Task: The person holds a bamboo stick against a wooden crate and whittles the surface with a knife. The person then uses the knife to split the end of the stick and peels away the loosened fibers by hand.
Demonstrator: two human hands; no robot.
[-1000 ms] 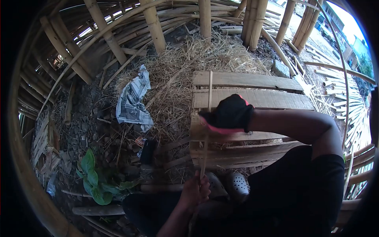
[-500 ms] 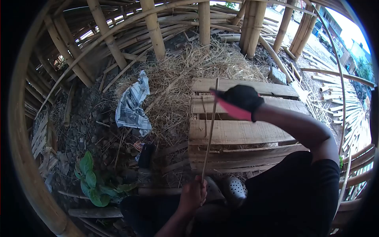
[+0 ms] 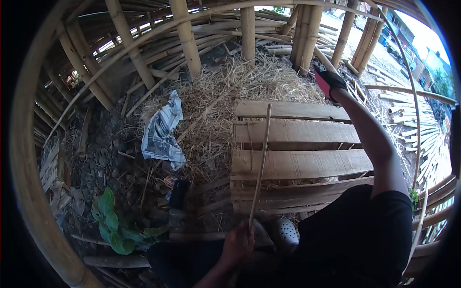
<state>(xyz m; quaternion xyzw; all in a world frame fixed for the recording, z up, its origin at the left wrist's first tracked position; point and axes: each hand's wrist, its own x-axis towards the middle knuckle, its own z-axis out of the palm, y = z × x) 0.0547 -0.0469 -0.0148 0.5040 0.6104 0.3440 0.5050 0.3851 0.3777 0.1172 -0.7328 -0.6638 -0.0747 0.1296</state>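
Observation:
My left hand, bare, is closed round the lower end of a thin bamboo stick near my knees. The stick slants up and slightly right, in front of the left side of a wooden pallet. My right hand wears a black and pink glove and is stretched far out beyond the pallet's upper right corner, near the foot of a bamboo post. Its fingers are too small and indistinct to show whether they hold anything.
Straw covers the ground beside a crumpled newspaper. A dark oblong object lies near a leafy plant. Bamboo posts and stacked poles stand at the back; cut bamboo pieces lie at right.
My gloved right hand has moved from beside the upper stick, away to the upper right. My left hand keeps its grip, and the stick has shifted slightly right and down.

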